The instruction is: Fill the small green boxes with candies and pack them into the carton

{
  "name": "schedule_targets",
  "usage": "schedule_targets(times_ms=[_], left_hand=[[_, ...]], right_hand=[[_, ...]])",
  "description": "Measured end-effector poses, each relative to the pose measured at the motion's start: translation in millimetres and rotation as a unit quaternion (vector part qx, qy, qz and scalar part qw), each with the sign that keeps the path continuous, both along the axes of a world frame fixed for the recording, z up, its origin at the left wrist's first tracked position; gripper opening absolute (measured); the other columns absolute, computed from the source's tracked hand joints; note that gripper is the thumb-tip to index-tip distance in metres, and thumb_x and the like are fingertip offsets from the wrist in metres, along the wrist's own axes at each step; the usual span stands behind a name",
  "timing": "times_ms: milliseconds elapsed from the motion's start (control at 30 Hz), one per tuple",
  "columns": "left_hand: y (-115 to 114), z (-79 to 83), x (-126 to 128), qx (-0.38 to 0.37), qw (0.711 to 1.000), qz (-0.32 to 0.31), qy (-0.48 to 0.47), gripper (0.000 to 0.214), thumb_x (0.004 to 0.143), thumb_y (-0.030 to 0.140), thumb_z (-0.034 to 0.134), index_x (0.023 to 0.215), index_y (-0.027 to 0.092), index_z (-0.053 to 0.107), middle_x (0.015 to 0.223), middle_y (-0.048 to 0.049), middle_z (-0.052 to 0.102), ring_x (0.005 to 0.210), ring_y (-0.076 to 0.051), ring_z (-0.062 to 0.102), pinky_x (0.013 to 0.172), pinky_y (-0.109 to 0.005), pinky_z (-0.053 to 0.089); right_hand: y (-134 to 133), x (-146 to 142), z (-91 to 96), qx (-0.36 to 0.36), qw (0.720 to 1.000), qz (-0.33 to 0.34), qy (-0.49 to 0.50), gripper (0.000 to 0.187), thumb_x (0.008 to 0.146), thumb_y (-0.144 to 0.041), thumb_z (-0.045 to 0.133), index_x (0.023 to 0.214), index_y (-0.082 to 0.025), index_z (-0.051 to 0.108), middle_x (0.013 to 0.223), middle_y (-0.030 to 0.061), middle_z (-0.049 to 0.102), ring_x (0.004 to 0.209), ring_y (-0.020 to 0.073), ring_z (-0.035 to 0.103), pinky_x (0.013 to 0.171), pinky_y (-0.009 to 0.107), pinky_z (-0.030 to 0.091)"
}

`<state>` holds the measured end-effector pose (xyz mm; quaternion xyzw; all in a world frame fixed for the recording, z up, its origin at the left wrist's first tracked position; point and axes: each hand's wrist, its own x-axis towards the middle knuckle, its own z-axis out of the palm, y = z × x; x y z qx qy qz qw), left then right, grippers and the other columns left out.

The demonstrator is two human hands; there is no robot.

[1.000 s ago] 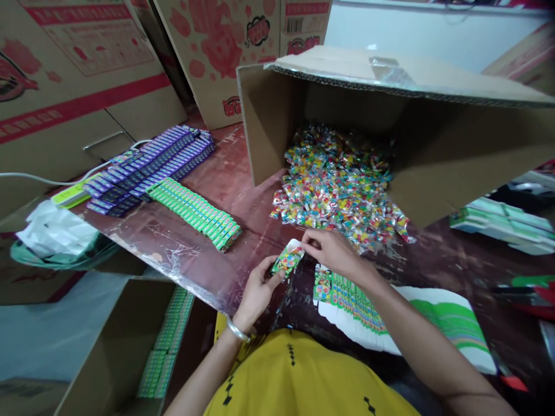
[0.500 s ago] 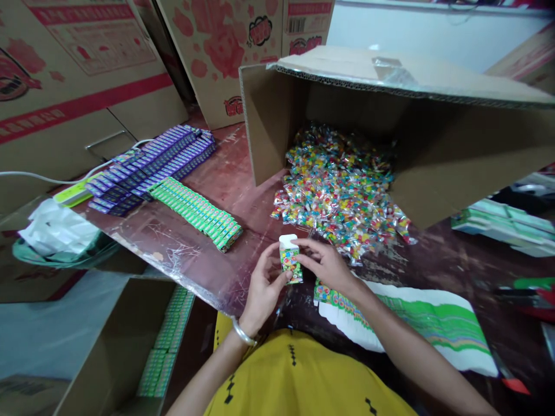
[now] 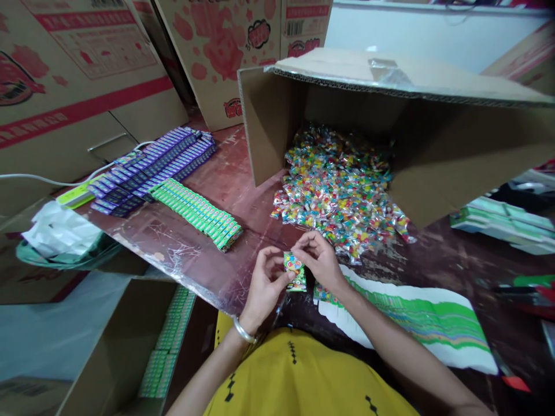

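A small green printed carton (image 3: 295, 274) is held upright between the thumb and fingers of my left hand (image 3: 269, 280), which wears a silver bangle on its wrist. My right hand (image 3: 319, 259) pinches at the carton's top edge, and its fingers partly cover the top. The white flap is not visible there. Just beyond the hands, a heap of clear packets of colourful candies (image 3: 338, 190) spills from a cardboard box (image 3: 446, 167) lying on its side. Beneath my right forearm lies a fanned row of flat green cartons (image 3: 429, 318).
A row of green cartons (image 3: 197, 214) and stacked purple cartons (image 3: 151, 167) stand left on the dark red table (image 3: 225, 179). Below the left edge, an open box (image 3: 99, 352) contains more green cartons. Large printed boxes (image 3: 78, 75) stand behind. Further flat cartons (image 3: 503, 225) lie right.
The carton's white top flap, upright before, no longer shows. My right fingers have closed over the carton's top, and the carton has shifted slightly down and right.
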<state>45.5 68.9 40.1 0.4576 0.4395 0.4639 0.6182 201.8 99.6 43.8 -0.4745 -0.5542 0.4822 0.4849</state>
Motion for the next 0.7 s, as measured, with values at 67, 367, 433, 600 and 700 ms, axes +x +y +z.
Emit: schedule_targets(times_ms=[67, 367, 433, 600, 700], left_hand=[[-1.4, -0.9, -0.4, -0.002, 1.000, 0.001, 0.009, 0.049, 0.078, 0.028, 0.070, 0.116, 0.024, 0.040, 0.099, -0.0031, 0.060, 0.086, -0.016, 0.063, 0.073, -0.027, 0.051], [-3.8, 2.5, -4.6, 0.060, 0.992, 0.015, 0.110, 0.049, 0.081, 0.025, 0.065, 0.125, 0.025, 0.043, 0.103, -0.0036, 0.059, 0.095, -0.017, 0.062, 0.085, -0.032, 0.051], [-4.8, 4.2, -4.8, 0.057, 0.992, 0.008, 0.111, 0.050, 0.082, 0.024, 0.064, 0.127, 0.025, 0.043, 0.104, -0.0034, 0.059, 0.094, -0.017, 0.062, 0.085, -0.032, 0.052], [-4.4, 4.3, -7.1, 0.044, 0.994, -0.018, 0.096, 0.050, 0.083, 0.025, 0.062, 0.131, 0.024, 0.045, 0.106, -0.0050, 0.061, 0.093, -0.018, 0.062, 0.083, -0.031, 0.052], [0.8, 1.1, -10.8, 0.039, 0.998, -0.011, 0.053, 0.042, 0.083, 0.025, 0.063, 0.123, 0.021, 0.050, 0.110, -0.0064, 0.063, 0.098, -0.019, 0.062, 0.087, -0.031, 0.050]], right_hand=[[2.9, 1.6, 1.4, -0.009, 1.000, 0.017, -0.012, 0.020, 0.082, -0.037, 0.065, 0.082, -0.020, 0.054, 0.081, 0.0005, 0.061, 0.077, 0.0151, 0.059, 0.073, 0.027, 0.048], [16.8, 10.8, 6.9, -0.092, 0.994, 0.065, -0.016, 0.026, 0.074, -0.040, 0.073, 0.076, -0.017, 0.062, 0.072, -0.0012, 0.063, 0.065, 0.0119, 0.056, 0.063, 0.024, 0.045], [18.7, 12.1, 8.2, -0.096, 0.993, 0.072, -0.015, 0.027, 0.074, -0.041, 0.073, 0.073, -0.017, 0.060, 0.070, -0.0019, 0.063, 0.063, 0.0113, 0.055, 0.061, 0.023, 0.044], [15.0, 13.2, 13.1, -0.043, 0.991, 0.088, -0.095, 0.027, 0.084, -0.042, 0.063, 0.074, -0.017, 0.062, 0.074, 0.0001, 0.064, 0.069, 0.0137, 0.059, 0.066, 0.026, 0.046], [5.7, 13.7, 18.0, -0.001, 0.976, 0.131, -0.173, 0.027, 0.082, -0.042, 0.065, 0.098, -0.020, 0.064, 0.097, 0.0035, 0.067, 0.088, 0.0181, 0.062, 0.078, 0.031, 0.049]])
